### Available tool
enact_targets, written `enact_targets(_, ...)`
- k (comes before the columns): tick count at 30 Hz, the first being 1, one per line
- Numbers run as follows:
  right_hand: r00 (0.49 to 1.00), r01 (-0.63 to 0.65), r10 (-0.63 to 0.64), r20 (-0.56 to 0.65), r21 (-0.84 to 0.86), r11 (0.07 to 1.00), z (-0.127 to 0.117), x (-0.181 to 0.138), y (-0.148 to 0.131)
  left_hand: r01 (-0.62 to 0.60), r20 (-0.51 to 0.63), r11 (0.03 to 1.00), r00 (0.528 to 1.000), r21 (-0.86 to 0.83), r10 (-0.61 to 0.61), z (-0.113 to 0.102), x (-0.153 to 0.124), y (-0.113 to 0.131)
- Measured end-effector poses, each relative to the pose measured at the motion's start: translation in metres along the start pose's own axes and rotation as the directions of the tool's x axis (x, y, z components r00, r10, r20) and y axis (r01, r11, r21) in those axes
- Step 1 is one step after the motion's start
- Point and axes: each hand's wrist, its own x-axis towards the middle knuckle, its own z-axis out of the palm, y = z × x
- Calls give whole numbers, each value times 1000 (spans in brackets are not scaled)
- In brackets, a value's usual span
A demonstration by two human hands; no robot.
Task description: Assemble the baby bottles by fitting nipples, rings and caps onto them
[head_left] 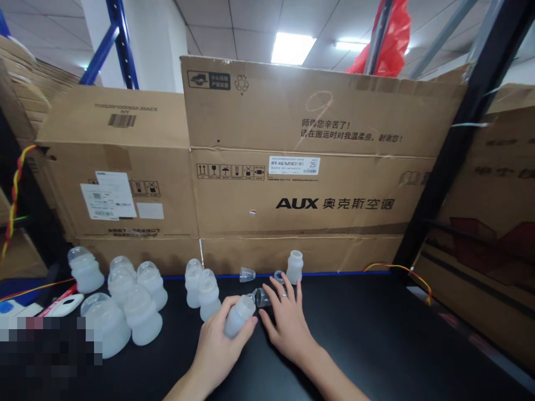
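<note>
My left hand (219, 340) is wrapped round a frosted baby bottle (239, 318), tilted with its teat end towards my right hand. On that side my right hand (286, 314) reaches over the black table top with its fingers spread. A clear dome cap (263, 297) lies by its fingers, partly hidden; whether they touch it I cannot tell. Beyond the fingertips is a small pale ring (278, 275). Just behind them an uncapped bottle (295, 267) stands upright. Another clear cap (247, 274) lies on its side near the back edge.
Two capped bottles (208, 295) stand left of my left hand. Further left is a cluster of several capped bottles (142, 317). A white and red tool (67, 305) lies at the left edge. Large cardboard boxes (234, 206) wall off the back of the black table (355, 334).
</note>
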Motion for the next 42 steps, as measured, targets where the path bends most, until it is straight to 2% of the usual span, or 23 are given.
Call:
enact_targets(3,999,26,-29,26,89,996,-5,-1,-1,-25,31,1000,999,10,25,0,0,-2)
enact_targets(7,998,62,-58,-23,308,949,-19,-4,1,-23,-9,998,1000,54,23,0,0,-8)
enact_targets(13,1000,3,8,-15,636,771,-43,-2,2,-25,-51,991,998,134,33,1,0,-12)
enact_targets(16,1000,-3,-17,21,697,717,-52,0,-3,-76,-48,986,995,148,83,2,0,-11)
enact_targets(23,974,-25,-130,185,661,750,-64,-3,-10,-235,90,944,971,230,219,0,-1,-7)
enact_targets(28,950,57,-209,232,530,846,-73,-2,-19,-255,127,942,964,216,232,0,0,-9)
enact_targets(32,933,86,-239,267,481,872,-77,-2,-25,-252,160,951,961,181,224,1,-1,-8)
enact_targets(35,928,71,-216,303,426,902,-77,-5,-25,-278,165,943,954,181,250,1,-2,-6)
enact_targets(38,931,48,-173,321,364,930,-76,-7,-26,-371,155,906,926,205,344,3,-4,-4)
enact_targets(42,940,-42,-45,339,247,968,-71,-6,-32,-465,121,854,885,233,449,6,-5,-4)
